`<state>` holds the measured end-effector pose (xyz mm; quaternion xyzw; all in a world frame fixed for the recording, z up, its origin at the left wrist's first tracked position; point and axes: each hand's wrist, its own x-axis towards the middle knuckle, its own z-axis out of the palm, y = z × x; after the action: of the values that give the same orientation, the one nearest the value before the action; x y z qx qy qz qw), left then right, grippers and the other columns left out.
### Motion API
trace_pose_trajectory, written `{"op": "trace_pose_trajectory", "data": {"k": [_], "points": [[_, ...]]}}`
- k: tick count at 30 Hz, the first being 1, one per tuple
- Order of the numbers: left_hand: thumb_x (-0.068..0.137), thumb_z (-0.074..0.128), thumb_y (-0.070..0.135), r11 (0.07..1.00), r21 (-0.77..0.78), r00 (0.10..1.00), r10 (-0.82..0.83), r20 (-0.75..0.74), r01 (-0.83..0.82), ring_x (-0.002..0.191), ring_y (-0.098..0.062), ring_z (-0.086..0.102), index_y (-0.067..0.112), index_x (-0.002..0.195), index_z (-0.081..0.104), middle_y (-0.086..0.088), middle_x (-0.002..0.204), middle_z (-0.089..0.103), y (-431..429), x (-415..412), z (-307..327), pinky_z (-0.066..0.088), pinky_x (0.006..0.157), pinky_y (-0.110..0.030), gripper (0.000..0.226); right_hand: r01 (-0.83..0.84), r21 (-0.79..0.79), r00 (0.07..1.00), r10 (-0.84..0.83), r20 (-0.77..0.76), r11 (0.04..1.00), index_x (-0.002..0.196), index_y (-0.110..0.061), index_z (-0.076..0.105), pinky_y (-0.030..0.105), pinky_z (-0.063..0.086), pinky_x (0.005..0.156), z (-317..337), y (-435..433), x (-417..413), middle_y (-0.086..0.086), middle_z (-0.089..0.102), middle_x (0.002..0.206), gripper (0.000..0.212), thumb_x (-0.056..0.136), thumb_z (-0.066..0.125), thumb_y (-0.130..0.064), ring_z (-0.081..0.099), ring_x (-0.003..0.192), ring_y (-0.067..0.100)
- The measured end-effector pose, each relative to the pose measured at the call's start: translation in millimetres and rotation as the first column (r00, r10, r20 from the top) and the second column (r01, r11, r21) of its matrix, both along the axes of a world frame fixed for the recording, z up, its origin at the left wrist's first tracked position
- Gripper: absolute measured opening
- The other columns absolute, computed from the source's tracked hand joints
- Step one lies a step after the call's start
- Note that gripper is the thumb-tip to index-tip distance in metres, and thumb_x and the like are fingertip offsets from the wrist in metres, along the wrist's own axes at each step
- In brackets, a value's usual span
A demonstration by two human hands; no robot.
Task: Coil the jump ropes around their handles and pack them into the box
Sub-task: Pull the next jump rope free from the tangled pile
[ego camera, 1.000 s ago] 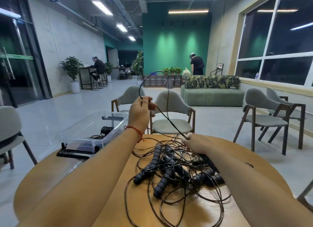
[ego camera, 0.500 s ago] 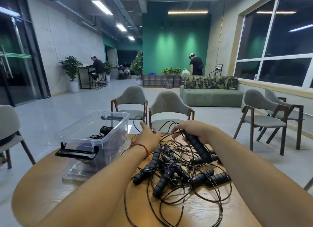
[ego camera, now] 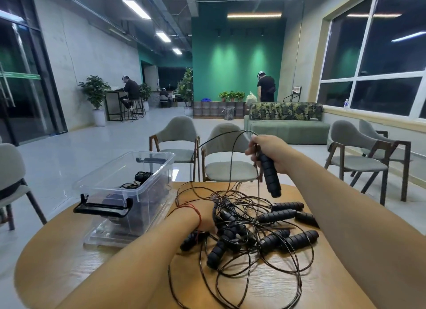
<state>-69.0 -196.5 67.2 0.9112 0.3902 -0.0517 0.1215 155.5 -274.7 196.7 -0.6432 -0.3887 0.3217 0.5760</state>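
Black handle [ego camera: 270, 177] gripped in raised right hand [ego camera: 270, 151]; left hand [ego camera: 204, 219] on tangle [ego camera: 232, 225], grip unclear.

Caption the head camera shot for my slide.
Right hand holds one jump-rope handle above the tangled pile; left hand rests on it.

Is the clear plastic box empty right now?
No, a bundled black jump rope lies inside the clear plastic box at its far end.
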Motion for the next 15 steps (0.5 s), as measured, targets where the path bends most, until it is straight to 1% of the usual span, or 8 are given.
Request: {"op": "trace_pose_trajectory", "data": {"k": [3, 5, 7, 8, 10, 12, 13, 15], "points": [[0.1, 0.066, 0.027, 0.974, -0.168, 0.956, -0.102, 0.276, 0.152, 0.13, -0.02, 0.057, 0.032, 0.154, 0.045, 0.004, 0.148, 0.058, -12, 13, 9, 0.05, 0.106, -0.033, 0.059, -0.009, 0.089, 0.997, 0.016, -0.075, 0.996, 0.097, -0.014, 0.059, 0.029, 0.05, 0.05, 0, 5, -9, 0.007, 0.07, 0.077, 0.03, 0.111, 0.049, -0.039, 0.066, 0.06, 0.02], [0.103, 0.062, 0.023, 0.915, -0.302, 0.899, -0.123, 0.42, 0.266, 0.131, -0.013, 0.053, 0.039, 0.156, 0.044, 0.009, 0.154, 0.054, -21, 18, 17, 0.047, 0.096, -0.022, 0.058, -0.028, 0.144, 0.989, 0.048, -0.137, 0.989, 0.095, -0.016, 0.057, 0.028, 0.049, 0.05, 0, 8, -15, 0.008, 0.067, 0.078, 0.029, 0.111, 0.05, -0.04, 0.066, 0.062, 0.022], [0.106, 0.06, 0.026, 0.855, -0.391, 0.869, -0.129, 0.477, 0.342, 0.124, -0.001, 0.056, 0.04, 0.148, 0.055, 0.018, 0.146, 0.06, -26, 20, 21, 0.043, 0.088, -0.016, 0.044, -0.031, 0.19, 0.981, 0.067, -0.183, 0.981, 0.094, -0.017, 0.056, 0.028, 0.049, 0.05, 1, 9, -19, 0.007, 0.066, 0.078, 0.028, 0.111, 0.05, -0.039, 0.066, 0.064, 0.023], [0.108, 0.057, 0.025, 0.836, -0.414, 0.861, -0.127, 0.492, 0.359, 0.12, 0.002, 0.059, 0.036, 0.142, 0.063, 0.02, 0.138, 0.065, -28, 21, 22, 0.044, 0.09, -0.018, 0.036, -0.025, 0.208, 0.98, 0.065, -0.188, 0.978, 0.095, -0.017, 0.056, 0.028, 0.049, 0.051, 2, 9, -20, 0.006, 0.067, 0.078, 0.027, 0.111, 0.05, -0.038, 0.067, 0.065, 0.023], [0.11, 0.047, 0.024, 0.785, -0.501, 0.847, -0.055, 0.529, 0.364, 0.111, -0.006, 0.07, 0.02, 0.13, 0.07, 0.01, 0.122, 0.075, -29, 18, 26, 0.05, 0.096, -0.028, 0.031, 0.001, 0.243, 0.985, 0.042, -0.17, 0.97, 0.096, -0.016, 0.056, 0.03, 0.05, 0.053, 1, 7, -20, 0.006, 0.068, 0.08, 0.026, 0.111, 0.049, -0.037, 0.069, 0.068, 0.023], [0.112, 0.038, 0.038, 0.716, -0.6, 0.825, 0.058, 0.562, 0.358, 0.101, -0.021, 0.075, 0.01, 0.118, 0.07, -0.007, 0.107, 0.079, -23, 11, 27, 0.052, 0.097, -0.042, 0.043, 0.045, 0.273, 0.982, 0.008, -0.19, 0.961, 0.095, -0.016, 0.057, 0.03, 0.049, 0.052, -2, 5, -16, 0.004, 0.069, 0.078, 0.027, 0.111, 0.049, -0.036, 0.07, 0.067, 0.023], [0.112, 0.035, 0.046, 0.712, -0.605, 0.822, 0.069, 0.565, 0.356, 0.094, -0.023, 0.075, 0.009, 0.111, 0.069, -0.011, 0.099, 0.077, -16, 6, 26, 0.052, 0.097, -0.045, 0.05, 0.072, 0.282, 0.977, -0.01, -0.214, 0.957, 0.094, -0.016, 0.057, 0.029, 0.049, 0.052, -3, 3, -13, 0.004, 0.068, 0.075, 0.028, 0.112, 0.048, -0.036, 0.069, 0.065, 0.023], [0.112, 0.035, 0.048, 0.811, -0.483, 0.844, -0.022, 0.536, 0.329, 0.083, -0.018, 0.069, 0.011, 0.1, 0.07, -0.006, 0.089, 0.073, -3, -2, 22, 0.053, 0.1, -0.048, 0.052, 0.11, 0.283, 0.962, -0.031, -0.27, 0.953, 0.093, -0.016, 0.057, 0.029, 0.048, 0.052, -6, -1, -8, 0.003, 0.067, 0.073, 0.029, 0.113, 0.048, -0.035, 0.064, 0.061, 0.021]]}}
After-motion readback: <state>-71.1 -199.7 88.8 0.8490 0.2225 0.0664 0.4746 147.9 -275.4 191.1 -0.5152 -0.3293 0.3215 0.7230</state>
